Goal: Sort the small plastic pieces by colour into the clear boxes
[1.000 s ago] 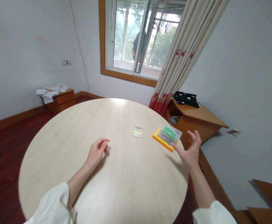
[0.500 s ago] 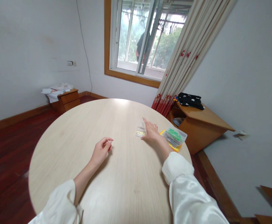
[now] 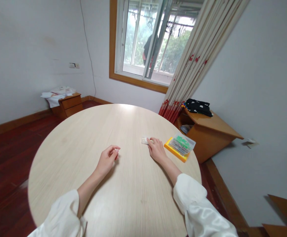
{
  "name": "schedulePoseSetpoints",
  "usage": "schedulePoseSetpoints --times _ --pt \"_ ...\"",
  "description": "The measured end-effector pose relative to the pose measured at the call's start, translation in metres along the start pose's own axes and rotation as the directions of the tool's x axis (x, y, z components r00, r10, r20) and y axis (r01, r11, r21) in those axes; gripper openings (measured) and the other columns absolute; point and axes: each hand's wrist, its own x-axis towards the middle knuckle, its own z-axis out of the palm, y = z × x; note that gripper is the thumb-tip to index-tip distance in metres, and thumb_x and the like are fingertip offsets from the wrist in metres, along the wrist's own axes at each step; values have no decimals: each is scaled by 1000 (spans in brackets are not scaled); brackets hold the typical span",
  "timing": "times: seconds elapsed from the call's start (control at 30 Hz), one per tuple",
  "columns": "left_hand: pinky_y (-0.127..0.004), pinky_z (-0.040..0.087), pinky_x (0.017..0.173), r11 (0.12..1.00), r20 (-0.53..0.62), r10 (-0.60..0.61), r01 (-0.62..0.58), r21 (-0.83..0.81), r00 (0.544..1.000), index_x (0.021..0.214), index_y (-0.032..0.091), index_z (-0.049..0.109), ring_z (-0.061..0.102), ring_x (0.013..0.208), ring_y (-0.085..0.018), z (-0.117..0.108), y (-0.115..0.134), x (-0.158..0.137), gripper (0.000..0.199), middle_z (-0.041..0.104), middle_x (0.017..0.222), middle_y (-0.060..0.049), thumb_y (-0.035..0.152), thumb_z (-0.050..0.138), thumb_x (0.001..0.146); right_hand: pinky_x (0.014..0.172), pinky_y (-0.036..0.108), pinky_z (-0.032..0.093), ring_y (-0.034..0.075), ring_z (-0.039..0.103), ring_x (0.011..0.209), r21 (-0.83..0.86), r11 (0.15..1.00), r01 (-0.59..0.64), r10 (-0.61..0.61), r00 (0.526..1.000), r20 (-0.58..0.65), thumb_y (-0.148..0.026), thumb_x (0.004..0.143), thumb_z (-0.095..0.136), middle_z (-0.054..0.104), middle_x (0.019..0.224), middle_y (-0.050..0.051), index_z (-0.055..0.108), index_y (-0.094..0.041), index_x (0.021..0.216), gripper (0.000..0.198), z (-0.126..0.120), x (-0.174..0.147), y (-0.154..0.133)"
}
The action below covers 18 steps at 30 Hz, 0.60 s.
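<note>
At the middle right of the table, a small clear plastic box [image 3: 144,141] shows past the fingertips of my right hand [image 3: 156,150]. That hand is closed over the box's right side and hides part of it. My left hand [image 3: 107,157] rests on the table to the left, thumb and fingers curled together in a pinch. Whatever is between them, if anything, is too small to tell. To the right of my right hand lies a yellow tray [image 3: 175,153], with a clear case [image 3: 182,143] of green and grey contents tilted on top of it.
Both hands are over a round pale wooden table [image 3: 123,197]. Beyond its right edge is a wooden cabinet [image 3: 214,131] with dark folded cloth [image 3: 198,107] on it. A low drawer unit [image 3: 70,105] with papers is at the back left. A curtain [image 3: 195,56] hangs beside the window.
The small box's raised lid has come down, and the box now looks closed. My right hand has lowered, its spread fingers drawing in onto the box. My left hand has stayed in place.
</note>
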Motion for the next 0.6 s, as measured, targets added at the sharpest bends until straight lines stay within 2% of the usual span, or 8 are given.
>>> schedulePoseSetpoints --times 0.2,0.33,0.4,0.5,0.6 --pt "-23 36 51 1000 -12 -7 7 -3 1000 80 15 59 46 49 -11 0 2 -2 29 47 49 5 41 51 70 97 42 31 28 33 127 13 1000 7 -7 1000 21 -12 84 43 44 133 17 49 -13 118 35 -1 9 0" --pt "-23 36 51 1000 -36 -11 11 2 999 79 15 59 46 49 -11 -1 4 -4 29 48 49 5 41 51 69 97 41 30 24 46 115 87 996 12 -22 994 110 -12 83 46 55 119 14 48 -13 114 31 -9 16 -1" --pt "-23 35 51 1000 -42 -17 17 9 999 80 15 59 45 49 -11 -4 6 -9 30 48 50 4 41 51 69 95 39 32 23 50 109 122 992 41 -54 993 109 -16 83 49 57 115 12 48 -15 114 31 -17 15 -3" --pt "-23 32 50 999 -65 -24 26 31 998 82 15 59 42 50 -11 -16 13 -24 33 44 50 5 45 52 70 90 37 34 24 49 106 137 989 60 -63 998 15 -21 83 51 56 115 12 49 -16 115 33 -38 7 0" --pt "-23 29 48 996 -94 -44 52 75 995 78 16 58 37 49 -11 -33 18 -51 34 39 49 6 49 53 72 87 37 34 25 49 104 102 994 -33 51 983 -176 -23 84 47 56 114 13 48 -17 117 33 -67 -7 20"
